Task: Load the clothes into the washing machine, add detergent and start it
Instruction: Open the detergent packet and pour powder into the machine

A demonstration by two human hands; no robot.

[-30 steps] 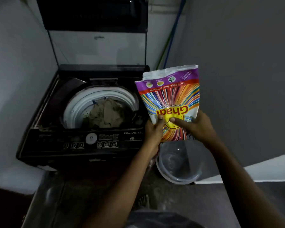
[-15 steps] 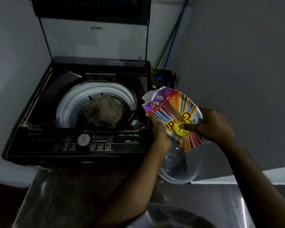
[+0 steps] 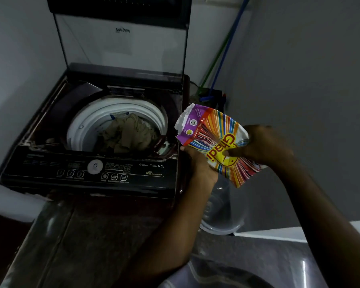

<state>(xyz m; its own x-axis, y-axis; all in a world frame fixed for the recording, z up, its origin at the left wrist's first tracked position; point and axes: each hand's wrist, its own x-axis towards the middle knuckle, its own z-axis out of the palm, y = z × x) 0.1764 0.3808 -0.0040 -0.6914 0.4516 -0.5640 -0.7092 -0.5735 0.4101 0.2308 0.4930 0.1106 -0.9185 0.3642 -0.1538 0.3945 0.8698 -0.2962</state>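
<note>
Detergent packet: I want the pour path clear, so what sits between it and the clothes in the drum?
Head view: only the washer's dark top rim lies between the detergent packet and the clothes; nothing else shows there.

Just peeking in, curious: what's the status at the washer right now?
Both hands, left and right, grip the detergent pouch, tilted toward the washer. Lid up, clothes in the drum. No detergent seen pouring. Nothing in the way.
</note>
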